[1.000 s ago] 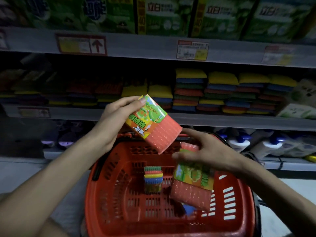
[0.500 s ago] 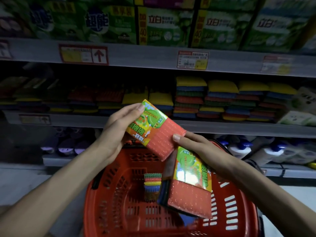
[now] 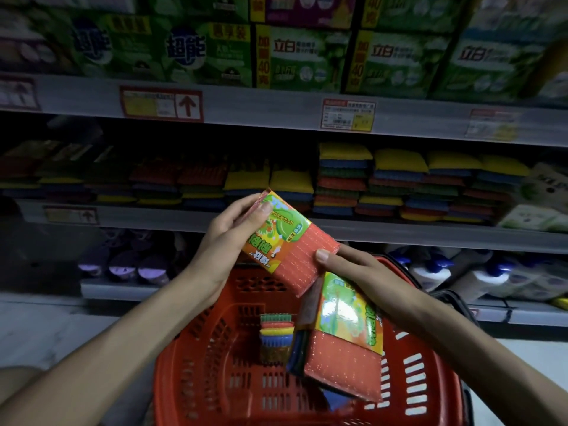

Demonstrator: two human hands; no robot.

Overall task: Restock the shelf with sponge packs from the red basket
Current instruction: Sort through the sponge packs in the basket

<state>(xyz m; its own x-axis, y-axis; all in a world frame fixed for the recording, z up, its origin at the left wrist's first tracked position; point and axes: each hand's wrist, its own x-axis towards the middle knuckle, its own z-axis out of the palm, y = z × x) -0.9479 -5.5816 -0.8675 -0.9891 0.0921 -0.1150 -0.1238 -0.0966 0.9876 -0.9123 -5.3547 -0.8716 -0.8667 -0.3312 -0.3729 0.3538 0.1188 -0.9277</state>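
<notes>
Head view: at the left, the left hand grips the upper sponge pack by its upper-left end, with the thumb on the printed label and the fingers curled behind. This pack is tilted and held in the air, above the red basket and in front of the shelf. Near the middle of the basket stands a small multicoloured sponge pack. To the right, the right hand sets its thumb on the lower-right corner of the upper sponge pack. The lower sponge pack hangs beneath this hand's palm, label up, over the right half of the basket. The fingers holding it are hidden behind it. The two packs touch at their near corners. On the shelf, right of centre, yellow-topped sponge stacks sit side by side. A price label is fixed to the shelf edge above them. Blue-capped bottles stand on the lower level at the right.
</notes>
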